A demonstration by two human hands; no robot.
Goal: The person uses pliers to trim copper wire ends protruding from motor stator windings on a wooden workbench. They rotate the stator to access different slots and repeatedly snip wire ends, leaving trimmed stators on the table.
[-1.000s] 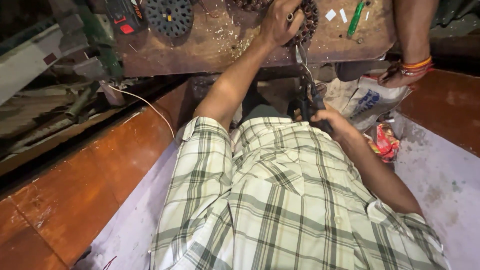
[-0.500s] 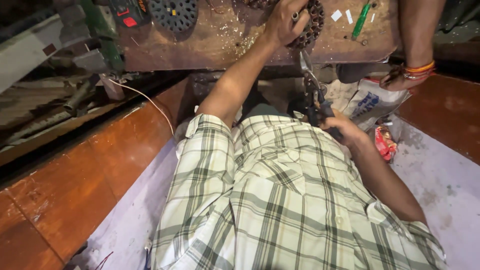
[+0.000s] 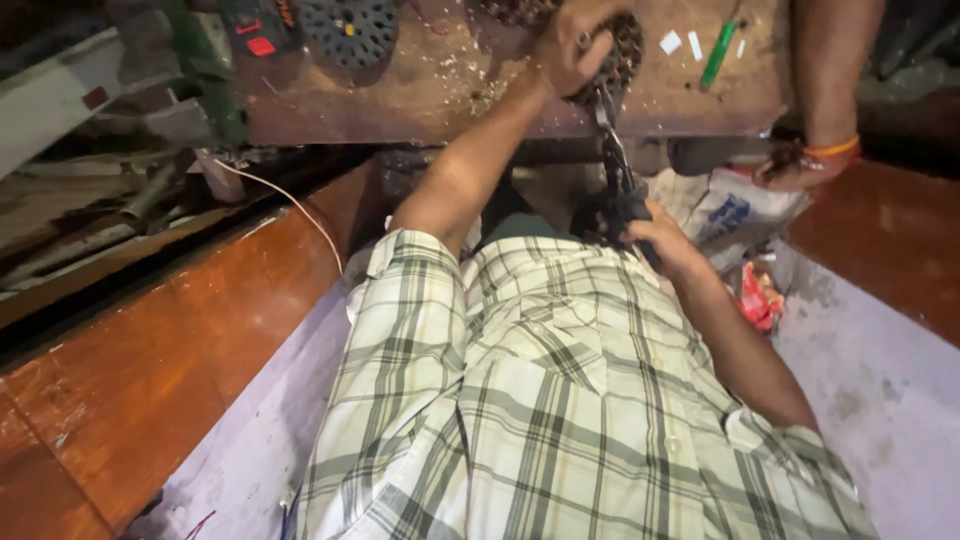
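Overhead, left hand (image 3: 570, 45) gripping chain (image 3: 612, 150)

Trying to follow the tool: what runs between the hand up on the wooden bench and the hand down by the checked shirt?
In the head view, a pair of pliers spans it: right hand on the dark handles, left hand at the tip.

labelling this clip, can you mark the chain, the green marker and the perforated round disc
chain (image 3: 612, 150), head view, on the links hanging between the two hands
green marker (image 3: 718, 55), head view, on the middle of its barrel
perforated round disc (image 3: 350, 28), head view, on its holed face
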